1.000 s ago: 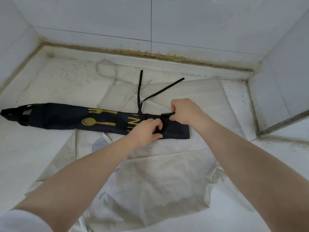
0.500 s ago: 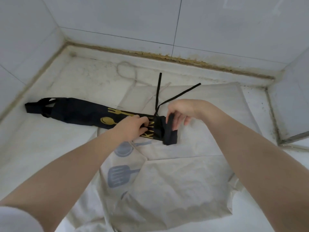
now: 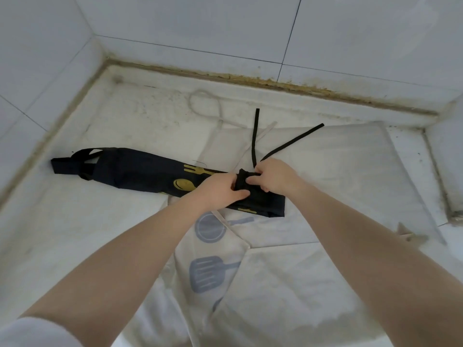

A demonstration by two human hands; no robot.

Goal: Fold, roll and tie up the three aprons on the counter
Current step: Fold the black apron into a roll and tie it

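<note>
A navy apron (image 3: 140, 171) with gold fork and spoon prints lies folded into a long narrow strip across the counter. Its right end is turned over into a small roll (image 3: 244, 180). My left hand (image 3: 218, 190) grips the roll from the left. From the right, my right hand (image 3: 271, 175) pinches the same roll. Two black ties (image 3: 288, 144) trail away behind my hands. Under the strip lies a white apron (image 3: 338, 176), and another white apron with blue utensil prints (image 3: 208, 269) lies nearer to me.
The white counter (image 3: 112, 121) sits in a tiled corner, with walls to the left, behind and at the right. A pale cord loop (image 3: 205, 106) lies near the back wall. Brown grime runs along the back seam.
The strip's right end has been rolled further to the left, and both hands have closed on the roll. The camera has swung right, so the apron sits further right in view.
</note>
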